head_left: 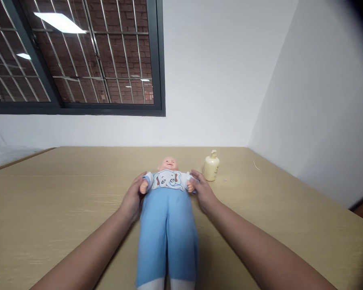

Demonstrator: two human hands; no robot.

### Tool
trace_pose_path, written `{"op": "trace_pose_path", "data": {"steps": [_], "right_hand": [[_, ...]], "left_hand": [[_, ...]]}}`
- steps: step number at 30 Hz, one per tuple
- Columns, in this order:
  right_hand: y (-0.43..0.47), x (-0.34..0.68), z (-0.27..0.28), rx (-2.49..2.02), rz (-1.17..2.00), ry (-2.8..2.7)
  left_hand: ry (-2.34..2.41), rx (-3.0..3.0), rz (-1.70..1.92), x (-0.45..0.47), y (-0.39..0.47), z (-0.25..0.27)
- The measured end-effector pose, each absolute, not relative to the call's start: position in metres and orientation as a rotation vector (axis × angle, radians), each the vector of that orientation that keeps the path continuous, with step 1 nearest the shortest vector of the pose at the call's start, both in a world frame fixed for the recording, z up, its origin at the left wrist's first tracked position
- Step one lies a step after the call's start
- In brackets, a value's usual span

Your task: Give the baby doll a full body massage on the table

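Note:
A baby doll (pixel 168 221) in light blue trousers lies on its back, its head toward the wall and its legs toward me. A white elephant-face bib (pixel 168 179) covers its chest. My left hand (pixel 133 200) holds the doll's arm and side at the left, with part of the fingers hidden behind the sleeve. On the other side, my right hand (pixel 204 192) is closed around the doll's other arm, thumb side toward the doll. The doll's feet run out of view at the bottom.
The doll lies on a wood-coloured table (pixel 78 209). A cream pump bottle (pixel 211 167) stands upright just beyond my right hand. A thin pale strand (pixel 256 165) lies farther right. White walls (pixel 211 80) and a barred window (pixel 109 56) border the table.

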State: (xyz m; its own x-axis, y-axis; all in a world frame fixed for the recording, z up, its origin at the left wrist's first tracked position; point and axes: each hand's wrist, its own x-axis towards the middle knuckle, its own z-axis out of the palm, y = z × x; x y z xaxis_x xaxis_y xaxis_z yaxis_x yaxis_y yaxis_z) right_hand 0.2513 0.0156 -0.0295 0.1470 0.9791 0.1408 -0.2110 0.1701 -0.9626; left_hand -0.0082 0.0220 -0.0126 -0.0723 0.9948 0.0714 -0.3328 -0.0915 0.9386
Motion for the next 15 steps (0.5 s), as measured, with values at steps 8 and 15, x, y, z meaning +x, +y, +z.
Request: {"op": "trace_pose_path", "data": {"steps": [8,15], "right_hand": [[0.033,0.321,-0.016,-0.729,1.647,-0.445],[0.036,0.334,-0.019,-0.84,1.703,-0.494]], "left_hand": [[0.751,0.569,1.35,-0.055,0.046,-0.01],[0.755,0.675,1.34,-0.058,0.044,-0.009]]}}
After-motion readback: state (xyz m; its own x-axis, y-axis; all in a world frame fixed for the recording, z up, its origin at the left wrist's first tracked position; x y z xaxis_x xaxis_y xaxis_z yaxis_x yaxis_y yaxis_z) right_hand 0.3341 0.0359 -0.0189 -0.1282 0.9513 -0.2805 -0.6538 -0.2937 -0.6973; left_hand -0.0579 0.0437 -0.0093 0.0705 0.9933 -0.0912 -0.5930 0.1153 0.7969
